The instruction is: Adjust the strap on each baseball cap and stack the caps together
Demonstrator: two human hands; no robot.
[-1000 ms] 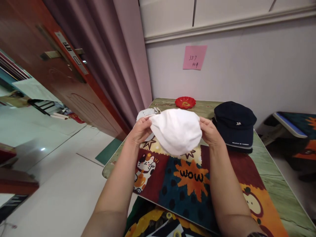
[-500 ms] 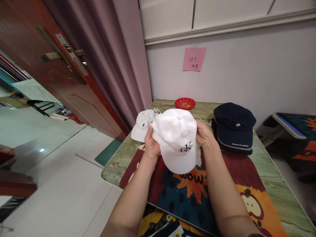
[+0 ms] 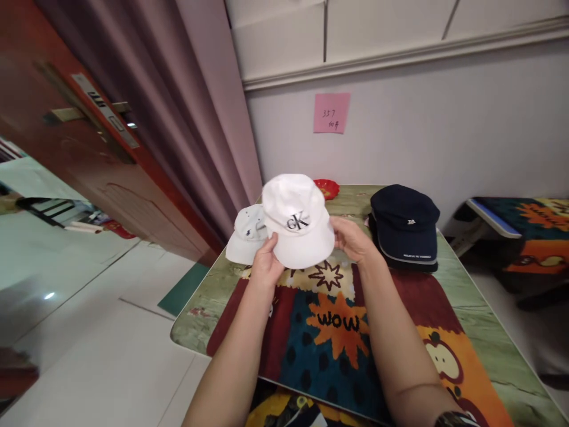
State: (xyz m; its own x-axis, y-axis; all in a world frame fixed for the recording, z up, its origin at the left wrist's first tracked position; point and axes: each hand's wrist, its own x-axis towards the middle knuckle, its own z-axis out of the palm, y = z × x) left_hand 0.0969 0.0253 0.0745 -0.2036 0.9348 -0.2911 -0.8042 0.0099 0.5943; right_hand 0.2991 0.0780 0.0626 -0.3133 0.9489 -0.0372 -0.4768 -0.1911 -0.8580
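Both my hands hold a white cap (image 3: 296, 207) with a dark monogram, its brim toward me, above the far part of the table. My left hand (image 3: 268, 260) pinches the left side of the brim with the thumb on top. At the brim's right edge, my right hand (image 3: 353, 239) grips with its fingertips partly hidden behind it. A pale cap (image 3: 246, 234) with a small dark logo lies at the table's left, partly covered by the held cap. On the right sit stacked dark caps, a navy one (image 3: 404, 219) on top.
A red scalloped dish (image 3: 327, 188) is at the table's back, partly hidden. A patterned mat (image 3: 306, 356) covers much of the green table (image 3: 191, 314). Pink paper (image 3: 331, 112) is on the wall. A door (image 3: 133, 207) and curtain stand left; another table is right.
The white cap has moved away from me and left over the pale cap, its front and brim turned more toward me. Both hands have moved with it, and the view has shifted slightly.
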